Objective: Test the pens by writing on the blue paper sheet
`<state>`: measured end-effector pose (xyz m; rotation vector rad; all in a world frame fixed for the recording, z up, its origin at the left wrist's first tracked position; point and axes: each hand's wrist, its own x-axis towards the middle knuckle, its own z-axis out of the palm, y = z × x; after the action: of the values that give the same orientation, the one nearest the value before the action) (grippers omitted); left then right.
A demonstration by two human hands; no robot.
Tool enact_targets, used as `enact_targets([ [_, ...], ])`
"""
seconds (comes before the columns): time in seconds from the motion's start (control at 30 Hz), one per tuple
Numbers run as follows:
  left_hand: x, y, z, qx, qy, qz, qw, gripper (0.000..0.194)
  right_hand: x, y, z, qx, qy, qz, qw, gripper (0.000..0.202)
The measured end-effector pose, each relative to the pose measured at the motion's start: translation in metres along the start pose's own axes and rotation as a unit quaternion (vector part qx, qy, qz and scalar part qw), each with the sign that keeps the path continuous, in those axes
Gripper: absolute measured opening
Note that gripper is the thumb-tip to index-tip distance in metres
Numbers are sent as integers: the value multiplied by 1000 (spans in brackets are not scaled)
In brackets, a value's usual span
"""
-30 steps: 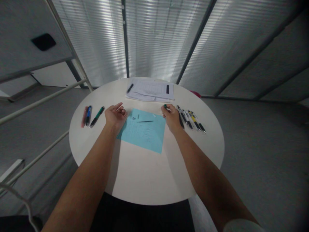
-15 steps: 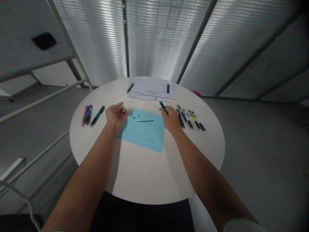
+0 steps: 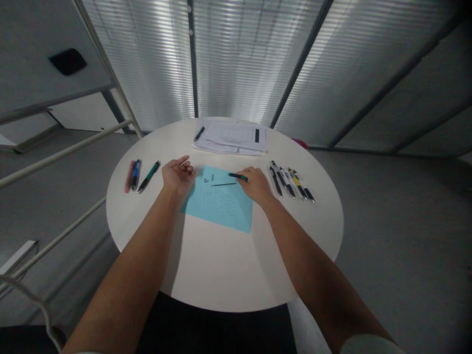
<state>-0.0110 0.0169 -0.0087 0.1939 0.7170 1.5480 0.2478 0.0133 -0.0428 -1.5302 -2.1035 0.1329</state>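
My right hand (image 3: 255, 183) is closed on a green-and-black pen barrel (image 3: 238, 177), which lies nearly level over the upper right of a blue sheet (image 3: 217, 206). Just below the barrel, a thin dark pen refill (image 3: 223, 184) rests on the sheet. Further left on it sit tiny pen parts (image 3: 206, 180), too small to tell exactly. At the sheet's left edge, my left hand (image 3: 178, 173) rests palm up, its fingers loosely curled and apart. I make out nothing held in it.
On the left of the round white table (image 3: 217, 265) lie a green pen (image 3: 149, 177), a blue pen (image 3: 135, 175) and a reddish pen (image 3: 129, 176). Several pens (image 3: 291, 182) form a row at right. Stacked papers (image 3: 230, 136) with a dark pen (image 3: 199, 133) are at the back.
My right hand has moved slightly left, and the barrel has tipped from pointing up and away to lying nearly level, pointing left. My left hand has stayed put.
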Motion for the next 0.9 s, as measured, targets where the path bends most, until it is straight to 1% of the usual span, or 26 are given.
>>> enact_targets([
  [0.13,-1,0,1,4,1,-5,1000,21,0,0,0,-12,15,-11,1000,20],
  [0.33,2,-1,-1,11,-9,9,1000,20,0,-5,-4,-14,24,-16,999,22],
  [0.4,4,-2,-2,26,-11,26,999,18,0,-7,-6,4,41,-17,999,22],
  [0.47,6,-5,-2,60,-10,76,995,13,1,-9,-8,24,64,-2,998,22],
  [0.57,3,-11,-1,146,-25,184,972,9,1,-11,-8,54,86,46,994,23],
  [0.63,-4,-15,2,202,-41,214,955,14,2,-12,-8,80,90,55,991,23],
  [0.77,-25,-26,10,301,-99,214,924,23,3,-18,-7,150,108,50,982,22],
  [0.83,-34,-31,13,354,-148,223,896,25,2,-23,-8,191,112,57,973,24],
  [0.9,-38,-35,16,388,-187,229,873,25,2,-29,-9,228,101,52,967,23],
])
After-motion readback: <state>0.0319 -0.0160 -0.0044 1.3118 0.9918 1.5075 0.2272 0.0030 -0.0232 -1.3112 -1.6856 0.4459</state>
